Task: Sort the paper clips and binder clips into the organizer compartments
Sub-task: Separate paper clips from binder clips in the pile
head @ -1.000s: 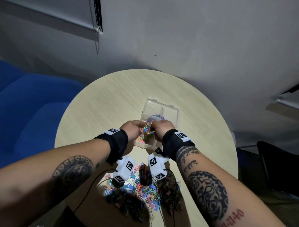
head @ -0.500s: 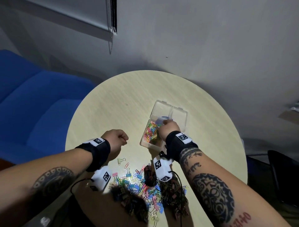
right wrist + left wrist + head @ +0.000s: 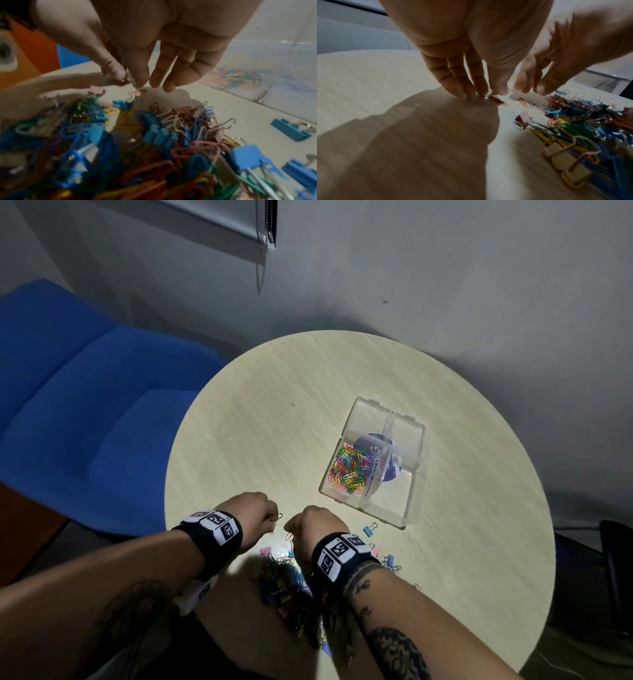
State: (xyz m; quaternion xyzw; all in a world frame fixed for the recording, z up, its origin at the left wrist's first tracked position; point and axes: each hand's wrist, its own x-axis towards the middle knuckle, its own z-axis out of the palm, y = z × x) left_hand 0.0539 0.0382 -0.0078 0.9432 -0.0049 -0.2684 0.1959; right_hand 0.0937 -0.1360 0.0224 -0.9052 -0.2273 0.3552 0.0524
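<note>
Head view: both hands hover low over the round counter [image 3: 260, 419], close together at the far edge of the mixed pile of clips [image 3: 294, 583]. The left hand [image 3: 251, 513] has its grip drawn together, fingertips [image 3: 481, 88] pointing down at the counter and pinching an orange paper clip [image 3: 498, 101] whose free end lies on the wood. A second orange paper clip [image 3: 523, 102] lies just to the right of that grip, between the two hands.

The right hand [image 3: 317, 525] shows best in the right wrist view: thumb and forefinger are pressed together on something small and dark [image 3: 123, 82], too blurred to name. The other fingers [image 3: 169, 75] hang loosely beside it. Directly under this grip lie a pink clip [image 3: 138, 93] and a blue binder clip [image 3: 122, 104], apart from the fingers.

The clear organizer [image 3: 400, 518] sits on the counter beyond and to the right of the right grip, well apart from both hands. Its near-left compartment holds coloured paper clips [image 3: 349, 469]. A lone blue binder clip [image 3: 370, 530] lies between the right grip and the organizer's near wall. A blue seat [image 3: 85, 405] stands off to the left of the left grip.
</note>
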